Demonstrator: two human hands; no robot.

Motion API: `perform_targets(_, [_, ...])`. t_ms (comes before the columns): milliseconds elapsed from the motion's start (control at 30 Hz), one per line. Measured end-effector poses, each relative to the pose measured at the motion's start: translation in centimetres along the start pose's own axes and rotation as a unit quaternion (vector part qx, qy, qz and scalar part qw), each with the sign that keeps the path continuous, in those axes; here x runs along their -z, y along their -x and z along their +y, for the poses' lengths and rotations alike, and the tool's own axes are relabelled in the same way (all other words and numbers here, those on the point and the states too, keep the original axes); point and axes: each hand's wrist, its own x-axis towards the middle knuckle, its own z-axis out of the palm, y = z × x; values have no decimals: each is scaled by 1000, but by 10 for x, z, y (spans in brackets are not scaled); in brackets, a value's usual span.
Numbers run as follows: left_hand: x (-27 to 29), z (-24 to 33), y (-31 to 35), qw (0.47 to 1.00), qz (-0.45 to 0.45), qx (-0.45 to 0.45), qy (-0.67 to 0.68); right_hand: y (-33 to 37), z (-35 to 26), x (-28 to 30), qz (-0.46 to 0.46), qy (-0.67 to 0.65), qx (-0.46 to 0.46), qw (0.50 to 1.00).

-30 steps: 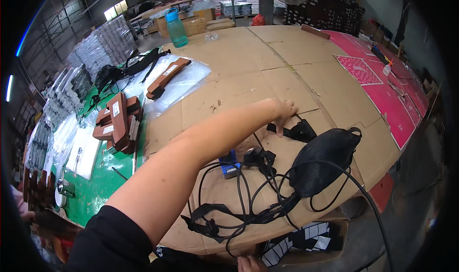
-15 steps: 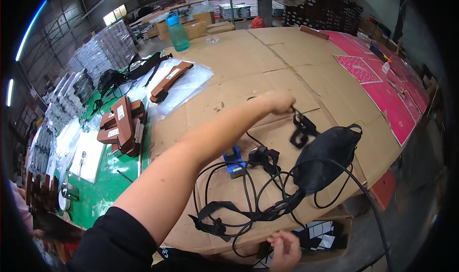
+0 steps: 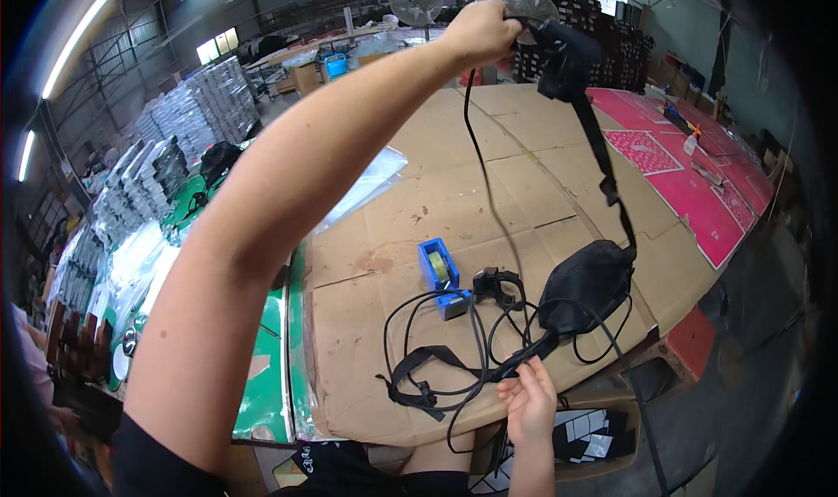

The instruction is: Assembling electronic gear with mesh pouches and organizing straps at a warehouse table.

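My left hand [image 3: 478,30] is raised high over the table, shut on the upper end of a black strap [image 3: 602,161] and a thin black cable [image 3: 484,174]. The strap hangs down to a black pouch [image 3: 589,283] lying on the cardboard-covered table [image 3: 436,191]. My right hand [image 3: 528,399] is at the table's front edge, closed on the lower part of the strap where it joins a tangle of black cables [image 3: 454,349]. A small blue tape dispenser [image 3: 441,274] sits just left of the pouch.
Pink mats [image 3: 690,178] cover the table's right side. A clear plastic bag [image 3: 371,178] and a green mat [image 3: 266,375] lie to the left. Stacks of wrapped goods [image 3: 196,104] stand at far left. An open carton [image 3: 598,431] sits below the front edge.
My left hand has lifted from table height to well above it, pulling the strap and cable up taut. My right hand has come up and taken hold of the strap's lower part.
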Motion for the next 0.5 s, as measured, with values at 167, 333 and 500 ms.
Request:
perform_targets(167, [28, 53, -4, 996, -73, -20, -36, -7, 4, 2, 40, -15, -14, 999])
perform_targets(333, [42, 95, 40, 984, -156, 64, -55, -6, -2, 21, 3, -50, -32, 998])
perform_targets(500, [64, 84, 80, 972, -195, 133, -11, -2, -6, 38, -46, -67, -33, 996])
